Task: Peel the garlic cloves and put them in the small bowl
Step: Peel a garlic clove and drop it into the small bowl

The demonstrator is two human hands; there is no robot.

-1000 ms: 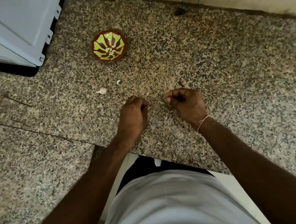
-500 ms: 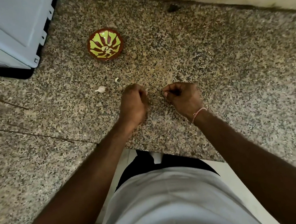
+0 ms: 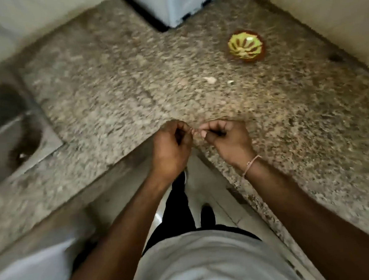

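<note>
My left hand (image 3: 172, 145) and my right hand (image 3: 227, 139) meet fingertip to fingertip above the inner corner of the counter. Both have curled fingers and pinch a tiny pale garlic clove (image 3: 192, 130) that is mostly hidden between them. The small bowl (image 3: 245, 46), red-brown with a yellow-green pattern, stands far off at the upper right and nothing shows inside it. A pale garlic piece (image 3: 210, 79) and a smaller scrap (image 3: 230, 82) lie on the granite between the bowl and my hands. The frame is motion-blurred.
The speckled granite counter (image 3: 114, 90) forms an L around me. A steel sink (image 3: 10, 134) is sunk into it at the left. A white appliance (image 3: 176, 4) stands at the back. Walls close the back and right sides.
The view has swung left, so the bowl now sits at the upper right and the sink has come into sight. My hands have come together until the fingertips touch.
</note>
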